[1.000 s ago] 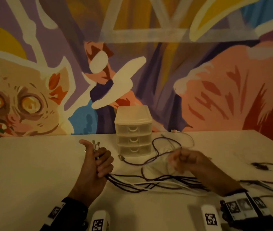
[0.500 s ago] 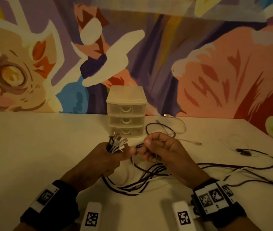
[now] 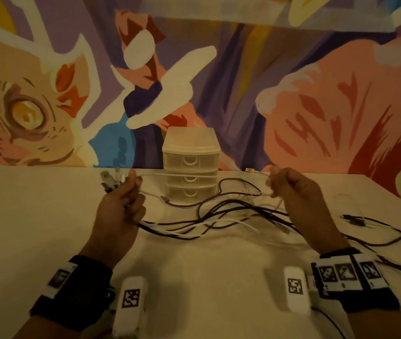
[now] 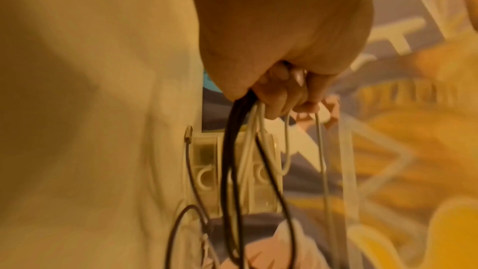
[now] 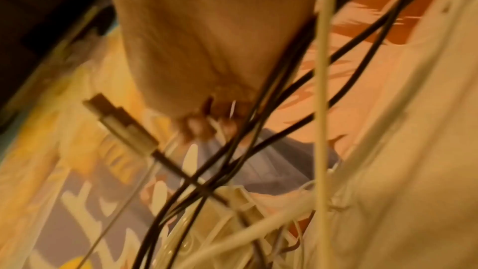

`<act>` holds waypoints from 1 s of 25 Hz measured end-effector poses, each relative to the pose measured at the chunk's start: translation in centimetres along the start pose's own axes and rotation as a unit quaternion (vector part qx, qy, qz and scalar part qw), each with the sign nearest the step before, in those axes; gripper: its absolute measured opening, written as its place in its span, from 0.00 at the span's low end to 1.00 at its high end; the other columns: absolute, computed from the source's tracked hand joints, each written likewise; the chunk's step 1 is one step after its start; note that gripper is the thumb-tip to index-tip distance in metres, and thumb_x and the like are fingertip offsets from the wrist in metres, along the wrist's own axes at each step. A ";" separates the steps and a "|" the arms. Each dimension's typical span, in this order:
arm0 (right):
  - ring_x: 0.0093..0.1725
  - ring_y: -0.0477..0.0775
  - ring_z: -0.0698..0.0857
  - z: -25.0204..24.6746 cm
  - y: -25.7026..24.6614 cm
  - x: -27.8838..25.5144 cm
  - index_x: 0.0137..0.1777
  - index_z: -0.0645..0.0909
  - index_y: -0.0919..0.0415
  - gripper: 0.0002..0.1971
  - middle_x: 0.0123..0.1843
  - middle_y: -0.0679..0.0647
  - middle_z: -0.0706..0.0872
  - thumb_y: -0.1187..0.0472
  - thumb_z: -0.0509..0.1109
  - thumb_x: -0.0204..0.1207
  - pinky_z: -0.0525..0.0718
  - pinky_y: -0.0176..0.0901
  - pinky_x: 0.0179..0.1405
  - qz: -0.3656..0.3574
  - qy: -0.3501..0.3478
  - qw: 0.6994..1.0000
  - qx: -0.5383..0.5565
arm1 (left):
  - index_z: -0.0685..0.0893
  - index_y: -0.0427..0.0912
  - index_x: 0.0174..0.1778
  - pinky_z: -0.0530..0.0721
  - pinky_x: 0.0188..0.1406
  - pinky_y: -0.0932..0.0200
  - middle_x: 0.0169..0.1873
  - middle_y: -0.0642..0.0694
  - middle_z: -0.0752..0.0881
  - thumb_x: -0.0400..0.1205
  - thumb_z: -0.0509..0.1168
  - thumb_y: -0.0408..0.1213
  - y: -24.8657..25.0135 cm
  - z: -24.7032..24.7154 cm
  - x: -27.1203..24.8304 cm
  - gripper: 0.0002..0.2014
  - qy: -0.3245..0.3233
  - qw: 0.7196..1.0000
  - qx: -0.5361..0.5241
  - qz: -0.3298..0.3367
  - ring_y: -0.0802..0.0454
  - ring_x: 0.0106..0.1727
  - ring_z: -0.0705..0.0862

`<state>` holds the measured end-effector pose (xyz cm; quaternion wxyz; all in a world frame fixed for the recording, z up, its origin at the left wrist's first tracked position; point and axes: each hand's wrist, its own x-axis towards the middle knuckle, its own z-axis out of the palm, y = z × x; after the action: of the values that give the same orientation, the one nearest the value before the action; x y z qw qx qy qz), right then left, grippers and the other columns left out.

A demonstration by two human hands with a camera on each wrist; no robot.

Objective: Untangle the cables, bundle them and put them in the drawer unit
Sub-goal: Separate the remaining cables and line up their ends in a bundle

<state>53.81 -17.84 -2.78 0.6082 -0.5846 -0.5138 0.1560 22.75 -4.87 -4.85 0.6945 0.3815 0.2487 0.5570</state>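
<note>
The three-drawer plastic drawer unit (image 3: 191, 167) is standing at the back of the table (image 3: 35, 216) against the painted mural wall (image 3: 292, 94), all three drawers sitting closed; whether anything is inside I cannot tell. In front of it the dark and white cables (image 3: 219, 221) are sprawling across the tabletop, still tangled, some trailing off to the right. The left hand (image 3: 118, 211) is gripping a gathered bunch of cable plugs (image 3: 111, 181), raised above the table. The right hand (image 3: 294, 199) is pinching a white cable (image 3: 194, 177) that is stretching between the hands, crossing the unit's front.
</note>
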 end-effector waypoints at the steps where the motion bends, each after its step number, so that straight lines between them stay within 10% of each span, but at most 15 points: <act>1: 0.43 0.46 0.85 -0.5 -0.4 0.3 0.51 0.87 0.61 0.16 0.47 0.57 0.90 0.49 0.67 0.89 0.85 0.51 0.56 -0.006 0.013 0.998 0.069 | 0.79 0.45 0.42 0.56 0.15 0.66 0.23 0.55 0.63 0.92 0.62 0.46 -0.6 0.3 -0.1 0.14 -0.007 1.000 -0.002 -0.019 0.60 0.18 0.61; 4: 0.49 0.48 0.89 -1.5 -0.5 0.1 0.59 0.89 0.56 0.08 0.52 0.46 0.92 0.58 0.74 0.83 0.88 0.52 0.60 0.012 -0.116 0.986 0.119 | 0.79 0.45 0.42 0.57 0.14 0.66 0.22 0.55 0.64 0.93 0.61 0.48 -1.4 0.4 -0.3 0.16 -0.011 0.999 -0.021 -0.041 0.60 0.18 0.61; 7: 0.40 0.47 0.90 -4.1 0.8 0.6 0.50 0.91 0.40 0.01 0.39 0.42 0.92 0.49 0.78 0.83 0.86 0.48 0.49 0.009 -0.165 0.952 -0.256 | 0.79 0.46 0.41 0.56 0.15 0.66 0.22 0.55 0.63 0.93 0.61 0.48 -0.2 -0.8 0.2 0.16 0.019 0.999 -0.004 -0.030 0.60 0.18 0.61; 10: 0.33 0.47 0.90 -5.7 0.2 1.5 0.49 0.91 0.42 0.15 0.30 0.49 0.90 0.37 0.68 0.86 0.85 0.47 0.40 0.007 -0.113 0.916 -0.384 | 0.81 0.44 0.40 0.56 0.15 0.64 0.24 0.53 0.62 0.91 0.64 0.48 -0.1 -0.6 0.1 0.16 -0.006 0.996 0.068 -0.051 0.61 0.19 0.60; 15: 0.36 0.60 0.93 -1.6 -2.2 -0.7 0.49 0.91 0.68 0.22 0.37 0.62 0.93 0.50 0.65 0.90 0.83 0.45 0.30 0.074 -0.164 0.982 -0.047 | 0.85 0.36 0.42 0.61 0.23 0.57 0.28 0.45 0.66 0.81 0.73 0.61 -1.3 1.6 -2.2 0.26 -0.109 0.936 0.325 -0.079 0.52 0.26 0.62; 19: 0.48 0.65 0.95 0.5 -3.4 -1.9 0.58 0.88 0.70 0.15 0.47 0.64 0.93 0.59 0.65 0.92 0.86 0.44 0.33 0.060 -0.205 0.975 0.054 | 0.88 0.55 0.29 0.70 0.26 0.61 0.24 0.51 0.75 0.78 0.79 0.57 -1.7 3.7 -3.6 0.15 -0.132 0.894 0.421 -0.071 0.57 0.23 0.70; 21: 0.45 0.61 0.94 0.9 -4.2 -1.6 0.59 0.88 0.70 0.14 0.48 0.62 0.94 0.60 0.65 0.92 0.82 0.43 0.31 0.045 -0.210 0.975 0.055 | 0.95 0.61 0.43 0.77 0.29 0.70 0.29 0.60 0.89 0.78 0.81 0.49 -1.9 5.3 -4.1 0.02 -0.159 0.899 0.406 -0.046 0.64 0.27 0.83; 25: 0.35 0.52 0.85 0.9 -4.9 -0.3 0.61 0.87 0.73 0.15 0.50 0.63 0.93 0.59 0.65 0.92 0.75 0.37 0.26 0.016 -0.194 0.980 0.036 | 0.96 0.56 0.56 0.86 0.54 0.73 0.52 0.60 0.96 0.76 0.85 0.43 -3.9 8.8 -3.6 0.14 -0.221 0.885 0.408 0.038 0.65 0.57 0.93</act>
<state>50.94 -18.90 1.18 0.5150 -0.5291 -0.6068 0.2944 30.84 -10.94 -3.11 0.4926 0.7537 0.2792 0.3335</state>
